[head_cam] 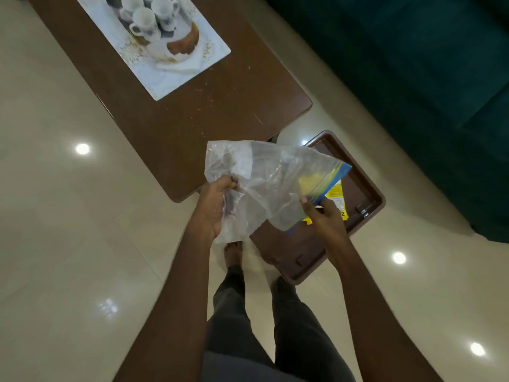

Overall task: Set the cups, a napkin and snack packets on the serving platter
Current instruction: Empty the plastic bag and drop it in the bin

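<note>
Head view: left hand [217, 205] bunches the closed end of a clear zip bag [259, 186]; right hand [323, 216] pinches the blue zip edge at 4 o'clock. Yellow snack packet [336, 195] pokes out there, over a brown tray [369, 188] on the floor. Cups [150, 19] sit on a pale platter [165, 81] on the coffee table [220, 106], 11 o'clock, well apart. Advice: keep the mouth wide, draw packets out flat, no squeezing.

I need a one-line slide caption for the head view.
Both hands, left and right, hold a clear plastic bag above a brown tray.
</note>
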